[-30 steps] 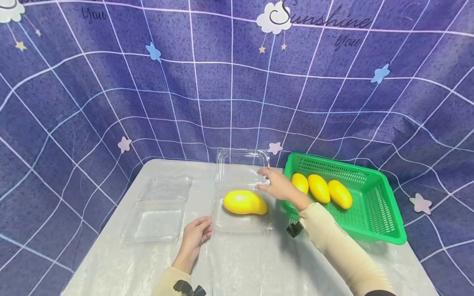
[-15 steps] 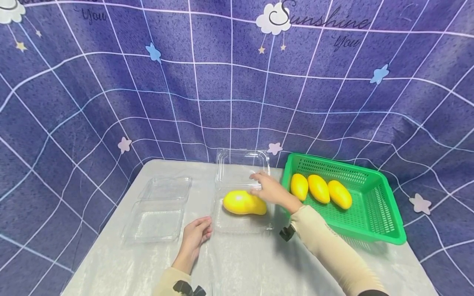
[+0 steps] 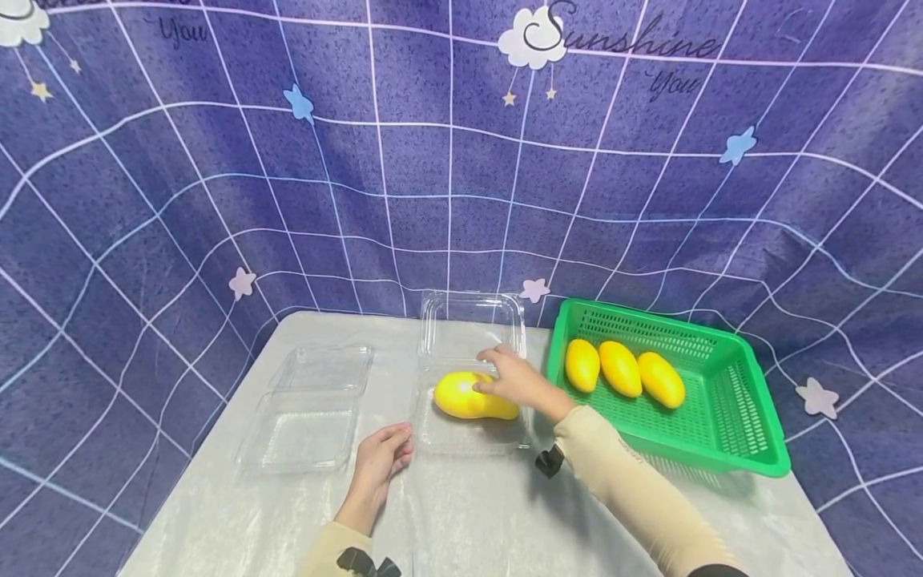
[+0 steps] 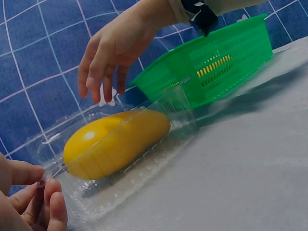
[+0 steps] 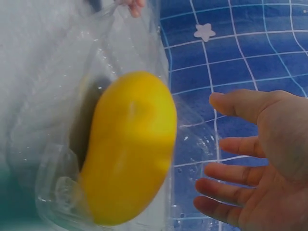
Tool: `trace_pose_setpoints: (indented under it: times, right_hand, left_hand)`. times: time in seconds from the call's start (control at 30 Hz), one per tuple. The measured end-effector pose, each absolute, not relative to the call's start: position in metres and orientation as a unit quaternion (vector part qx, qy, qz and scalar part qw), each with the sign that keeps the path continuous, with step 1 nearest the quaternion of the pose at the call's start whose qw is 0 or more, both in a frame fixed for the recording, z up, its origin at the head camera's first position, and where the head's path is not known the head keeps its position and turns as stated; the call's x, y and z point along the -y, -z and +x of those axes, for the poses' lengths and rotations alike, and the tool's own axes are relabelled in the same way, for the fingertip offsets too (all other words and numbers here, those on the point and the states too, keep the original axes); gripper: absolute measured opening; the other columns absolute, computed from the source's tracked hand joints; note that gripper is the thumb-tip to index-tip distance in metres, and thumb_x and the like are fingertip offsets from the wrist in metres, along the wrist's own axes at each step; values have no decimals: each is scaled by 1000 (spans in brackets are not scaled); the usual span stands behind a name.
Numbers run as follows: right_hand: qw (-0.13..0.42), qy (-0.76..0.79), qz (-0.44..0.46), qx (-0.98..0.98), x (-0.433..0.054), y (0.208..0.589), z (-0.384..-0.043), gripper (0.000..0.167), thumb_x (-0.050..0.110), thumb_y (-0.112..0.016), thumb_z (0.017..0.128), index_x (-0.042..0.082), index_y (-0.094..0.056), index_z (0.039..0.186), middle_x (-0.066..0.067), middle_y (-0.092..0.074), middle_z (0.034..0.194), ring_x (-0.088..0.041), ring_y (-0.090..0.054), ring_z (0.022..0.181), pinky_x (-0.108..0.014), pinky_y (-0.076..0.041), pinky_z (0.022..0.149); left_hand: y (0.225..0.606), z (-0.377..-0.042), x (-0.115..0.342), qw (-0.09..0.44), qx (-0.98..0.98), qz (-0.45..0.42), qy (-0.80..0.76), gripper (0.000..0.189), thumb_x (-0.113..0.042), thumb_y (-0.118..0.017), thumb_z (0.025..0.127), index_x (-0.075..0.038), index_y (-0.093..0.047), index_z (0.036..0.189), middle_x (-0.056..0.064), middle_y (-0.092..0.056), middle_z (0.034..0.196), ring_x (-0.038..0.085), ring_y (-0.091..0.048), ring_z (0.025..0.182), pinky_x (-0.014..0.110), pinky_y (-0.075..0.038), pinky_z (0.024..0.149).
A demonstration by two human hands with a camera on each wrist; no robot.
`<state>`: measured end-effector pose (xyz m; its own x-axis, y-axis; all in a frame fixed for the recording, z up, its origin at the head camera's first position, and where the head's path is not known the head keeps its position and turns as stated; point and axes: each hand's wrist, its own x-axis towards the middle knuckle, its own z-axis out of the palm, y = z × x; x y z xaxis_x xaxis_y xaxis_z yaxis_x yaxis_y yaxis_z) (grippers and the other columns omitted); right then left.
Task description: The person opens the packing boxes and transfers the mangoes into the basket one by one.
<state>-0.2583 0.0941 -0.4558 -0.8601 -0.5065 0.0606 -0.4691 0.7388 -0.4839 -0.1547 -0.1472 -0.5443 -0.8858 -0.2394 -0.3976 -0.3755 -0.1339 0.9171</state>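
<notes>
A yellow mango point(image 3: 457, 396) lies crosswise in the base of a clear plastic clamshell container point(image 3: 447, 441), whose lid stands raised behind it. My left hand point(image 3: 380, 458) is at the container's left side; in the left wrist view its thumb and fingers point(image 4: 30, 172) pinch the plastic rim. Over the mango hovers my right hand point(image 3: 513, 381), fingers spread and holding nothing. The right wrist view shows its open palm point(image 5: 284, 144) apart from the mango point(image 5: 132, 149).
To the right stands a green perforated basket point(image 3: 768, 413) with three mangoes point(image 3: 620, 369) at its left end. Another clear clamshell container point(image 3: 303, 437) lies opened on the left of the white-covered table point(image 3: 461, 513). A blue patterned curtain point(image 3: 404, 224) hangs behind.
My right hand has moved left and slightly down, from beside the basket to over the mango. The left hand, the mango and the containers have stayed put.
</notes>
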Motion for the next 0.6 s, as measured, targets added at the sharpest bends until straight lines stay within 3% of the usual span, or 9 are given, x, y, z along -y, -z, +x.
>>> trace_pose_setpoints:
  times: [0.6]
  right_hand:
    - [59, 185, -264, -945, -83, 479, -254, 65, 33, -81, 77, 5, -57, 130, -16, -59, 124, -34, -58, 112, -49, -48, 100]
  left_hand:
    - [545, -155, 147, 49, -662, -240, -709, 38, -22, -64, 93, 1, -60, 123, 12, -69, 107, 11, -63, 81, 23, -57, 73]
